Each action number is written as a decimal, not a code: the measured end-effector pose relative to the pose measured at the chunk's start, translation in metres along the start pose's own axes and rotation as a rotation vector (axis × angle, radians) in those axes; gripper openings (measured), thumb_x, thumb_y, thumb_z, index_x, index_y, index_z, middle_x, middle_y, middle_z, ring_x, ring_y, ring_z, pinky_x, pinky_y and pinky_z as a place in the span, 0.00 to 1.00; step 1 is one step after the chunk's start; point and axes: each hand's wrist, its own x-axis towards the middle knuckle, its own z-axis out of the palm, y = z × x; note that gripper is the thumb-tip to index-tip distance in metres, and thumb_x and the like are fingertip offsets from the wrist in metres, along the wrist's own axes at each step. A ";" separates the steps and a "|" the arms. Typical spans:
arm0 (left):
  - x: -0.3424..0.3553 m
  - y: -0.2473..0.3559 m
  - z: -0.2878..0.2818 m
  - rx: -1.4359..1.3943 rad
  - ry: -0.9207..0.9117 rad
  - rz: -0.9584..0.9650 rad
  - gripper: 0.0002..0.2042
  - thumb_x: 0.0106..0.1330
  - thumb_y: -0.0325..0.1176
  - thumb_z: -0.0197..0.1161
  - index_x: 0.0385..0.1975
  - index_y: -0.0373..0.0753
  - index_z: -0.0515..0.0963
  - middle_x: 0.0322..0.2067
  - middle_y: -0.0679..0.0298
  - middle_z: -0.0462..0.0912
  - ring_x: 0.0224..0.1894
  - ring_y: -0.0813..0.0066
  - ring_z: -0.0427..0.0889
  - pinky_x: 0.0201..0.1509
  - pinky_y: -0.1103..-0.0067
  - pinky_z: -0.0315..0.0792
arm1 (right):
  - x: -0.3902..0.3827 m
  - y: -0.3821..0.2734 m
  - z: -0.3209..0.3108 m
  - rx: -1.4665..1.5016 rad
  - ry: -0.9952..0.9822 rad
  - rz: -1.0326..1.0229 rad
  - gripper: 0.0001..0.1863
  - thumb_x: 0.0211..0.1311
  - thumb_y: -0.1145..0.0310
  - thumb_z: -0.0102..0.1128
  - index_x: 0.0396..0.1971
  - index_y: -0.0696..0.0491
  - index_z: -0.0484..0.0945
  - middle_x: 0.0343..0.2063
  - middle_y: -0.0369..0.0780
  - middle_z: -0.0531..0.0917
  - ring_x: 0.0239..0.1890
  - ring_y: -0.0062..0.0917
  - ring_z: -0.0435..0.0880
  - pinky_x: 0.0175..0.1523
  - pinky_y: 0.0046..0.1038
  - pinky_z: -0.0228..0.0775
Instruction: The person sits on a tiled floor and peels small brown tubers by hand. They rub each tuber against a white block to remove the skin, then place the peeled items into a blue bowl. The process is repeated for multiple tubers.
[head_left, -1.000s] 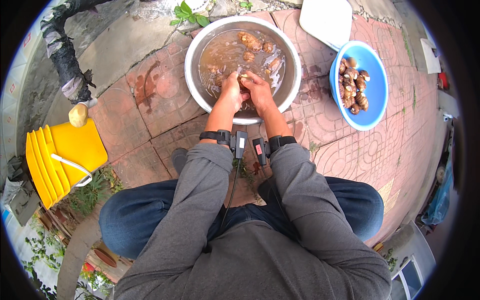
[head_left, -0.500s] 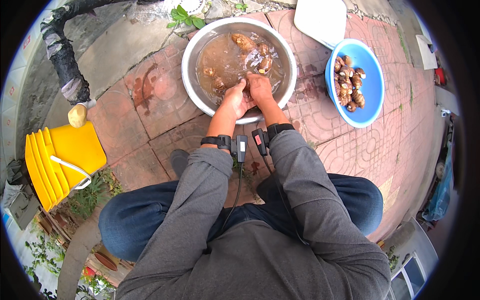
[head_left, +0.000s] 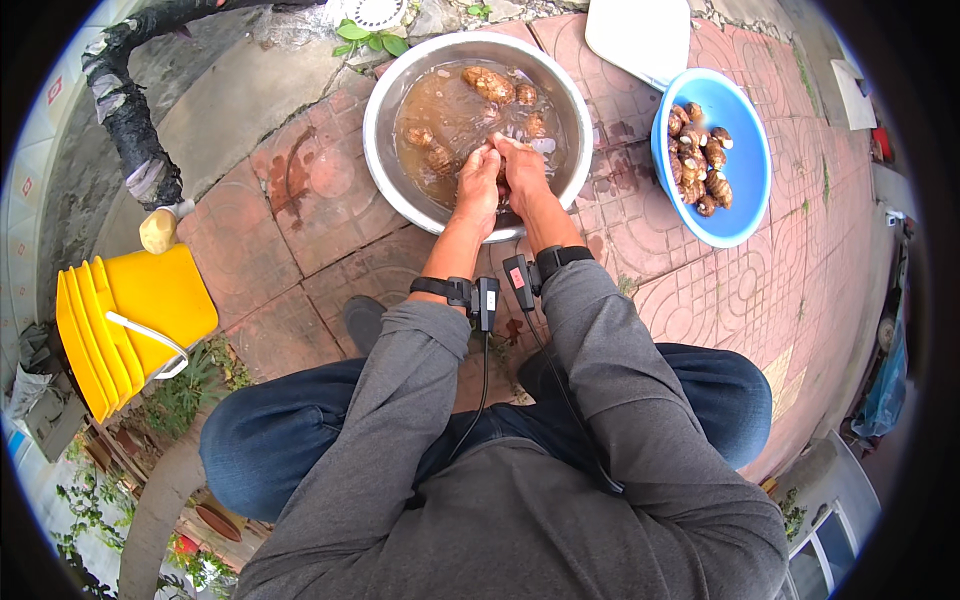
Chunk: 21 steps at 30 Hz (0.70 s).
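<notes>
A wide metal basin [head_left: 378, 150] of murky brown water stands in front of me. Inside it, my left hand [head_left: 477, 188] and my right hand [head_left: 523, 175] are pressed close together near the near rim, fingers curled inward. Between them shows a bit of a brown taro [head_left: 502, 184], mostly hidden by the palms. Both hands are closed on it. Beyond the fingers, a long taro [head_left: 488, 84] breaks the surface with smaller ones beside it. Another taro [head_left: 438, 158] floats or rests left of my left hand.
To the right, a light blue bowl [head_left: 757, 175] holds several brown taros [head_left: 692, 165]. Behind it lies a white board or lid [head_left: 640, 40]. A yellow bucket [head_left: 160, 310] with a white handle stands at left, below a dark bent trunk [head_left: 135, 135]. Red patterned tiles [head_left: 320, 240] cover the ground.
My hands have turned and drawn tighter together around the taro, the left palm now more upright. The water ripples, and the floating taros have shifted slightly.
</notes>
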 end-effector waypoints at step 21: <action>0.020 0.017 -0.024 -0.266 -0.129 -0.530 0.20 0.78 0.47 0.36 0.41 0.39 0.71 0.27 0.60 0.74 0.23 0.70 0.71 0.22 0.77 0.63 | 0.007 -0.011 -0.014 -0.207 0.054 0.130 0.06 0.62 0.74 0.66 0.38 0.52 0.87 0.28 0.39 0.88 0.19 0.20 0.79 0.21 0.26 0.72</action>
